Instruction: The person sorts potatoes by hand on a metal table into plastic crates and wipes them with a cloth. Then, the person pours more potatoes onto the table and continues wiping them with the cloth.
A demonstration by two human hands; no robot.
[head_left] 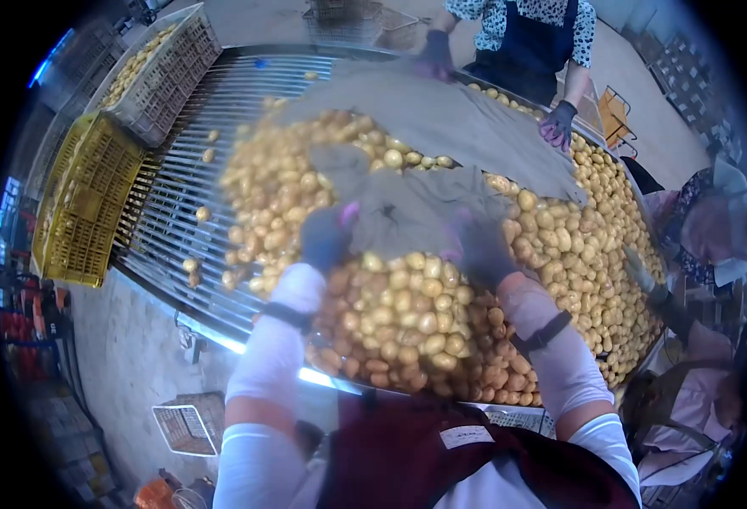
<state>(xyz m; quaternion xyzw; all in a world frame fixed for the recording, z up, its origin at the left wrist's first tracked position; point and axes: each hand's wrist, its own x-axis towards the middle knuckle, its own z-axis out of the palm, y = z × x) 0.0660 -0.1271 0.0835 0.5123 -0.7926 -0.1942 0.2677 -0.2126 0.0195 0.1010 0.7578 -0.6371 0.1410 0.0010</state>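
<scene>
Both my hands wear dark gloves with pink on the fingers, and both are blurred. My left hand [329, 235] is closed on the left edge of a grey cloth [399, 208]. On the cloth's other side, my right hand [481, 246] grips it too. The cloth is bunched and spread over a thick layer of small yellow potatoes [407, 310]. Beyond it, a larger grey sheet [441, 110] lies across more potatoes. A co-worker's gloved hands rest at that sheet's far edge.
Metal rollers [246, 102] form the table's left part, with a few loose potatoes. A yellow crate [89, 199] and a pale crate [165, 85] stand along its left edge. Another person's gloved hand [640, 270] reaches in from the right. A white-rimmed basket [188, 424] sits on the floor.
</scene>
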